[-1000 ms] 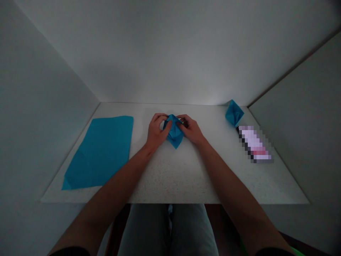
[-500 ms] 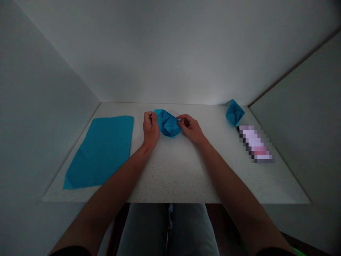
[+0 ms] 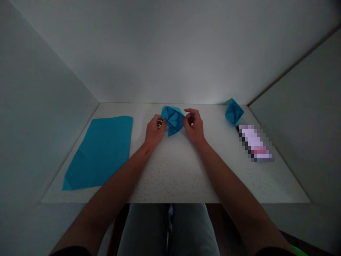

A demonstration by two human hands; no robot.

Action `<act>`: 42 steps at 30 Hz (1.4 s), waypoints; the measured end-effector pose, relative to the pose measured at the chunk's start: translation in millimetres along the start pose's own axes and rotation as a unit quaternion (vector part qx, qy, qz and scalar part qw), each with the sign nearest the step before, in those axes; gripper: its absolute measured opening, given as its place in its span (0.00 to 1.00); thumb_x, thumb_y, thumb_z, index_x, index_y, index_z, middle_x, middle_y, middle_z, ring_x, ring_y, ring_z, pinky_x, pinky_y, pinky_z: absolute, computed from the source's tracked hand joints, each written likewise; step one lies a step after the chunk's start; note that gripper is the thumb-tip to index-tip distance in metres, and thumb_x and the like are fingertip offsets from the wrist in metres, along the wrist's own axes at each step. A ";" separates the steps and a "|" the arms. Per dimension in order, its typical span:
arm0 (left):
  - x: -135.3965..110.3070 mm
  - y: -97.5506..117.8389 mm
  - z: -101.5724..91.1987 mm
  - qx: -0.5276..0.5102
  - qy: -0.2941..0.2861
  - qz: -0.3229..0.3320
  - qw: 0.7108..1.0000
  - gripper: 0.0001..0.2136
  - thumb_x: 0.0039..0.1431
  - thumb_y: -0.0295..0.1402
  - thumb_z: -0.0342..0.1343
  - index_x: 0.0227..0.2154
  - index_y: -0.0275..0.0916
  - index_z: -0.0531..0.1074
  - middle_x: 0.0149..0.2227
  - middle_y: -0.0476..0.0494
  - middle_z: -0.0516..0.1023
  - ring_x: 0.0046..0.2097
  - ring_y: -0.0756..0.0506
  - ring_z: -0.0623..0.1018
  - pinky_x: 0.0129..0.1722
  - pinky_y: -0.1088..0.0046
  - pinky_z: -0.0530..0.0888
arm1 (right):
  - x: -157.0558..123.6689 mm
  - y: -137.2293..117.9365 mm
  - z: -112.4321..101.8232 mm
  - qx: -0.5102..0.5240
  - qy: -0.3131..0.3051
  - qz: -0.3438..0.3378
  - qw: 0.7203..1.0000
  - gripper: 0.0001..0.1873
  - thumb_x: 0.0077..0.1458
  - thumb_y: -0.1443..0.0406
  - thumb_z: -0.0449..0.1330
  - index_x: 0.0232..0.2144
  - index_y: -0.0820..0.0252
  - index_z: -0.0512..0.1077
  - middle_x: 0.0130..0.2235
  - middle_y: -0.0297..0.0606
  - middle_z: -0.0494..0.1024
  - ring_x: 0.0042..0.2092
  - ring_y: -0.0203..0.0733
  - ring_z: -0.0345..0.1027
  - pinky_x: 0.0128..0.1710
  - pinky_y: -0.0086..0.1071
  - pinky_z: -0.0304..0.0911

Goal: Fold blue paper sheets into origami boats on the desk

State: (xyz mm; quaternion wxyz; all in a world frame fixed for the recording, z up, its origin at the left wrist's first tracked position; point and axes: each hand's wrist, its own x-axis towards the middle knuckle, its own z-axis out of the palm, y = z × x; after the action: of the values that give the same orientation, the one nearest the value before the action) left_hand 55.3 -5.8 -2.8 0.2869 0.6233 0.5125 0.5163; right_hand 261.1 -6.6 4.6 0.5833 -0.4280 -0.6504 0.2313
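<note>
between my two hands, the folded blue paper form [image 3: 173,120] sits ahead of my wrists, over the speckled white tabletop [image 3: 170,174]; whether it touches the surface cannot be determined. my left hand [image 3: 155,132] is clamped on the form's left side, with the thumb pressed on the outer face and the fingers behind the paper. my right hand [image 3: 194,126] is at the form's right edge, with the fingers curled and raised; whether it grips the paper cannot be determined. the two hands stand apart, separated by the form. to the left of my left hand, a flat blue paper sheet [image 3: 98,153] lies on the tabletop, well apart from the hand. beyond and to the right of my right hand, a second folded blue paper form [image 3: 234,112] rests near the far edge of the tabletop. just beside it, on the side nearer me, lies a pixelated object [image 3: 254,143], too blurred to identify.
</note>
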 end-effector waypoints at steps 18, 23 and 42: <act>3.5 2.8 -3.3 -0.042 0.131 0.030 0.990 0.26 0.72 0.65 0.51 0.36 0.45 0.66 0.31 0.50 0.71 0.33 0.46 0.72 0.36 0.66 0.70 | -0.9 6.1 -0.1 -0.135 -0.109 -0.028 0.984 0.18 0.68 0.63 0.58 0.58 0.53 0.74 0.48 0.42 0.80 0.37 0.42 0.69 0.41 0.39 0.68; 2.1 3.6 -2.9 -0.069 0.130 0.011 0.989 0.24 0.73 0.62 0.55 0.39 0.44 0.66 0.33 0.49 0.73 0.35 0.46 0.75 0.36 0.68 0.72 | -0.9 1.3 -0.2 -0.129 -0.080 -0.035 0.988 0.20 0.68 0.63 0.58 0.61 0.51 0.73 0.46 0.40 0.78 0.37 0.43 0.68 0.41 0.40 0.68; 13.2 -1.9 -4.7 -0.228 0.017 -0.103 0.968 0.21 0.60 0.53 0.65 0.29 0.44 0.64 0.27 0.53 0.68 0.30 0.48 0.71 0.30 0.73 0.73 | 5.7 12.0 -5.5 -0.046 -0.035 0.011 0.998 0.17 0.67 0.52 0.65 0.53 0.49 0.73 0.45 0.39 0.74 0.38 0.43 0.66 0.38 0.38 0.67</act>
State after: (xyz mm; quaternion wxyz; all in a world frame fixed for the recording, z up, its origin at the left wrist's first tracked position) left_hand 49.4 6.3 1.5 0.4643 0.4766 0.4473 0.5977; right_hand 270.0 3.4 -0.6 0.5375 -0.4533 -0.6753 0.2225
